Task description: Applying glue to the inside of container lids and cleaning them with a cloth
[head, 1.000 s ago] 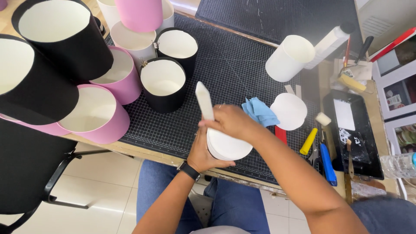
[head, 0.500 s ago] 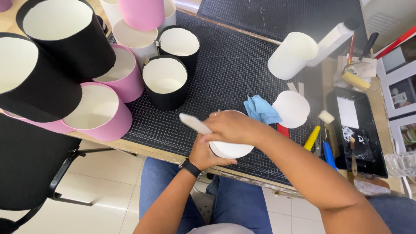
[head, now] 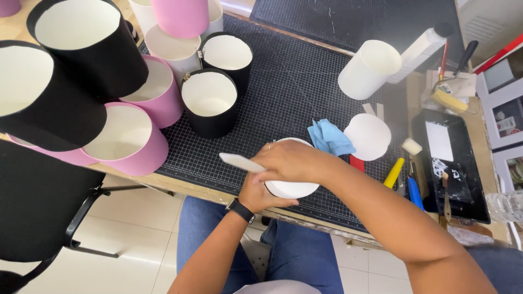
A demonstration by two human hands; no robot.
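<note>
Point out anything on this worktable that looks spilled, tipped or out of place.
One white tube lies tipped on its side on the black cutting mat, while the other tubes stand upright. A blue cloth sits crumpled beside the white round box the hands hold. The black tray shows white smears. Nothing looks damaged.

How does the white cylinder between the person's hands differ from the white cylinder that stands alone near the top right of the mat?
The held white cylinder is gripped by the left hand and the right hand, which presses a flat white tool on it; the far white cylinder stands free and untouched. The held one's opening is covered by the hands, while the far one's faces up, empty. Both are plain white and sit on the black cutting mat.
</note>
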